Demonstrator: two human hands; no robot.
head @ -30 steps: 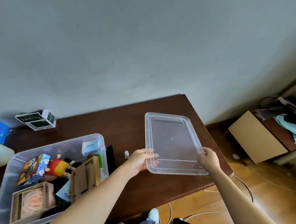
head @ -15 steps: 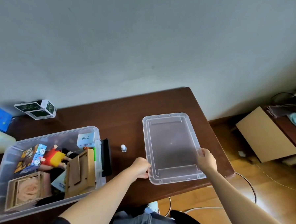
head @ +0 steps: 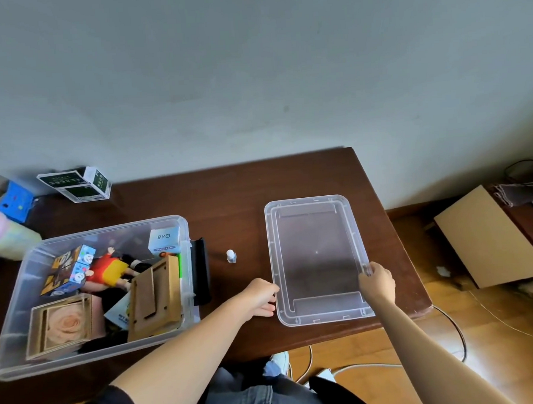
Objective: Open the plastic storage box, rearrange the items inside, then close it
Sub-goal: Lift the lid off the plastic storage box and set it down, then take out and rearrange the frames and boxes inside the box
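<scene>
The clear plastic storage box (head: 106,232) stands open on the left of the brown table (head: 227,194). Inside it are a red and yellow doll (head: 108,270), printed cube boxes (head: 68,269), a framed rose (head: 64,323), a wooden stand (head: 154,295) and a white carton (head: 163,239). Its clear lid (head: 317,251) lies flat on the table's right side. My left hand (head: 259,298) touches the lid's left edge with loose fingers. My right hand (head: 376,281) curls its fingers over the right rim.
A small white-capped bottle (head: 231,255) and a black object (head: 199,267) sit between box and lid. At the back left are a green and white carton (head: 79,184), a blue box (head: 15,201) and a pastel cup (head: 4,240). The table edge is just right of the lid.
The lid came down from a raised, tilted hold and now lies flat on the table. My left hand has loosened from its edge.
</scene>
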